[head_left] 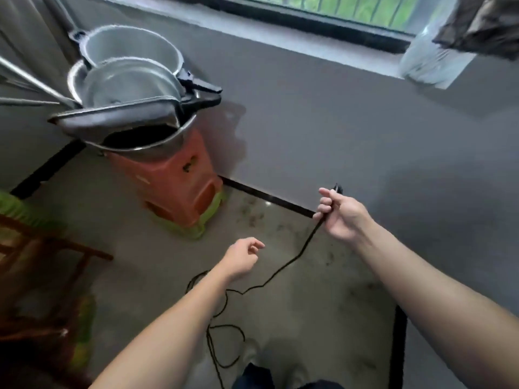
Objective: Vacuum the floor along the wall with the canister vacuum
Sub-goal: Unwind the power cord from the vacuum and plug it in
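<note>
Two hands are showing, with one cord, two stools and at least four metal pans. The right hand (341, 217) is gripping the cord (283, 266) just below its plug (337, 188), fingers curled tight round it. The left hand (244, 258) is hanging lower with its fingers loosely curled, holding nothing. The pans (132, 80) are sitting stacked on an orange stool (179, 186), which is standing over a green one (213, 211) in the corner. Grey wall (337, 122) is meeting the speckled grey floor (140, 248) at a black skirting (266, 196), under a window (337, 7). The cord is thin and black, trailing from the raised hand down into loose loops on the floor between the arms.
</note>
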`<state>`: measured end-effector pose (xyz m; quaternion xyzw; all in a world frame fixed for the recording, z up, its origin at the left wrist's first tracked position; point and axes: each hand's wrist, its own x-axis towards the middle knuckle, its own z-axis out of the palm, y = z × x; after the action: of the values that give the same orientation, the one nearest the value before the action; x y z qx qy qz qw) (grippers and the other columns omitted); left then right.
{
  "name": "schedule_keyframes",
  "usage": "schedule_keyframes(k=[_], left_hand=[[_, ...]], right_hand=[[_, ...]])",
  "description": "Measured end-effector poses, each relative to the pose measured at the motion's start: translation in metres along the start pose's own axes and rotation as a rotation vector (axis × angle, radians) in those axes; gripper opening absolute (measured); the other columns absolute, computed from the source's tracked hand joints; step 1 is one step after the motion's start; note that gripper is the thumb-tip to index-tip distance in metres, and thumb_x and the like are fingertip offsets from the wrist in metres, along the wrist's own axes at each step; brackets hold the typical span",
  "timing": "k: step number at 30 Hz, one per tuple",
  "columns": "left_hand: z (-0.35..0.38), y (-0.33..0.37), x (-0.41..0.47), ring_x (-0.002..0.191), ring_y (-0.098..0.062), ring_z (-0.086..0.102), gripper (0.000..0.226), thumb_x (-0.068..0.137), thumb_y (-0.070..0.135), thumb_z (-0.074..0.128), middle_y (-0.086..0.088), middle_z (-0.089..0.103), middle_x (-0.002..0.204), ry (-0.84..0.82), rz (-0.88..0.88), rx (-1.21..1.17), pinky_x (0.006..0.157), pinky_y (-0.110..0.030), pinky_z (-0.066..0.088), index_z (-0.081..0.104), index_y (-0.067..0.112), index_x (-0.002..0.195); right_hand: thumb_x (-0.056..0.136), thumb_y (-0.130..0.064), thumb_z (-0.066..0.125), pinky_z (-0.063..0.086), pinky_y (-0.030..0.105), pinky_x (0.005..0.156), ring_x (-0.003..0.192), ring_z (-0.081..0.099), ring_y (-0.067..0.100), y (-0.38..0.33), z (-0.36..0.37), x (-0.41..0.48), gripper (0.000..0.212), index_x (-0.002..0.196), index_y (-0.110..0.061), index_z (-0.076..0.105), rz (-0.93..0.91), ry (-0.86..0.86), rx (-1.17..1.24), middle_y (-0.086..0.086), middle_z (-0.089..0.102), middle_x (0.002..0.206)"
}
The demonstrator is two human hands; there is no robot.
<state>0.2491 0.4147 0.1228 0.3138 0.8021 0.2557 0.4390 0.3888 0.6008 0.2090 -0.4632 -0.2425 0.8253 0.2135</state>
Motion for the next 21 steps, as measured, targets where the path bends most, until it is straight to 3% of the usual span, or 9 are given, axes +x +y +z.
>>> schedule_keyframes(k=[2,3,5,6,9,11,16,18,21], left_hand=[[0.033,0.030,0.019,0.105,-0.013,0.053,0.043,0.085,0.004,0.049,0.002,0.053,0.123,-0.222,0.098,0.078,0.078,-0.019,0.044,0.060,0.025,0.121],[0.049,0.046,0.027,0.101,-0.012,0.052,0.038,0.085,0.007,0.050,0.002,0.054,0.121,-0.317,0.128,0.080,0.075,-0.019,0.043,0.062,0.024,0.117],[0.078,0.076,0.039,0.085,-0.009,0.053,0.021,0.087,0.015,0.047,0.004,0.063,0.096,-0.456,0.142,0.087,0.071,-0.022,0.041,0.068,0.018,0.089],[0.089,0.090,0.045,0.076,-0.005,0.053,0.027,0.085,0.021,0.042,0.008,0.064,0.079,-0.482,0.150,0.098,0.071,-0.024,0.041,0.067,0.015,0.075],[0.114,0.115,0.067,0.061,-0.015,0.050,0.033,0.073,0.032,0.034,0.004,0.056,0.057,-0.447,0.110,0.109,0.067,-0.028,0.040,0.055,0.011,0.058],[0.125,0.123,0.086,0.060,-0.019,0.043,0.030,0.084,0.032,0.043,0.001,0.049,0.058,-0.403,0.098,0.187,0.062,-0.030,0.036,0.046,0.015,0.059],[0.147,0.143,0.143,0.048,-0.006,0.042,0.041,0.093,0.041,0.054,0.011,0.045,0.048,-0.362,0.173,0.450,0.050,-0.025,0.034,0.054,0.018,0.058],[0.171,0.154,0.164,0.049,-0.006,0.043,0.042,0.094,0.044,0.054,0.010,0.047,0.051,-0.396,0.209,0.555,0.050,-0.024,0.035,0.058,0.016,0.062],[0.218,0.168,0.192,0.052,-0.011,0.044,0.044,0.095,0.044,0.053,0.007,0.047,0.053,-0.445,0.257,0.649,0.052,-0.027,0.035,0.060,0.009,0.069]], right_hand=[[0.106,-0.020,0.030,0.032,0.023,0.058,0.040,0.038,0.007,-0.013,-0.027,0.001,0.030,0.088,-0.013,0.052,-0.009,0.065,0.163,-0.005,0.039,0.057],[0.106,-0.019,0.031,0.033,0.023,0.058,0.041,0.040,0.008,-0.019,-0.042,0.001,0.030,0.087,-0.012,0.053,-0.011,0.089,0.235,-0.005,0.041,0.058],[0.104,-0.016,0.034,0.036,0.023,0.058,0.044,0.045,0.008,-0.030,-0.078,0.001,0.028,0.087,-0.010,0.055,-0.014,0.146,0.332,-0.003,0.046,0.059],[0.103,-0.015,0.035,0.037,0.024,0.057,0.044,0.046,0.008,-0.035,-0.097,0.002,0.026,0.087,-0.010,0.056,-0.020,0.179,0.359,-0.003,0.048,0.059],[0.101,-0.018,0.036,0.034,0.024,0.055,0.040,0.045,0.010,-0.047,-0.161,0.009,0.026,0.083,-0.012,0.053,-0.049,0.313,0.435,-0.004,0.049,0.057],[0.103,-0.023,0.034,0.032,0.025,0.055,0.037,0.043,0.010,-0.050,-0.210,0.017,0.033,0.075,-0.014,0.049,-0.049,0.431,0.507,-0.004,0.048,0.058],[0.107,-0.033,0.025,0.036,0.028,0.052,0.036,0.038,0.013,-0.035,-0.328,0.049,0.048,0.068,-0.010,0.043,0.055,0.721,0.656,0.001,0.045,0.039],[0.106,-0.029,0.025,0.040,0.030,0.051,0.033,0.041,0.014,-0.023,-0.365,0.064,0.047,0.068,-0.009,0.045,0.114,0.798,0.674,0.001,0.044,0.034],[0.103,-0.022,0.030,0.045,0.026,0.046,0.044,0.048,0.012,-0.003,-0.422,0.081,0.040,0.070,-0.012,0.050,0.187,0.910,0.706,-0.001,0.050,0.035]])
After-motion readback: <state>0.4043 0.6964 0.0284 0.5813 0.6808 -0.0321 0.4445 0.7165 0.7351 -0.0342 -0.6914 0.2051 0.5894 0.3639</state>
